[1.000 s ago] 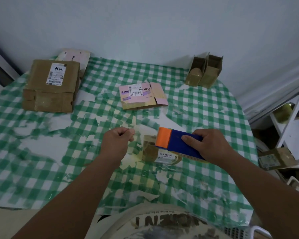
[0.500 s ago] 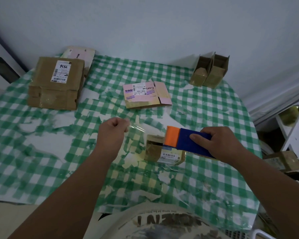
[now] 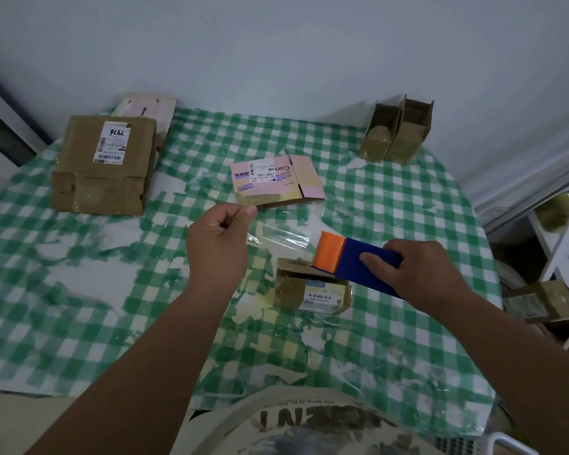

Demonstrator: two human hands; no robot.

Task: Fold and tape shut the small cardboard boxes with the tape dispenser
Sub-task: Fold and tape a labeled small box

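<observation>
At frame centre, the left hand [image 3: 216,239] pinches clear tape [image 3: 278,236] stretched from the tape dispenser [image 3: 355,261] gripped by the right hand [image 3: 411,270], above a small cardboard box [image 3: 312,289]. Next: lower tape onto its seam.

small cardboard box [image 3: 312,290]: brown, labelled, on table | tape dispenser [image 3: 355,262]: blue-orange, above box, clear tape [image 3: 280,236] drawn out

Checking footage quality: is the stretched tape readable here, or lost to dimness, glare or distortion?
Head view: dim, bluish light; the clear tape shows only by faint glints between the left hand and tape dispenser; wide-angle bending curves the table edges; labels stay fairly sharp.
</observation>
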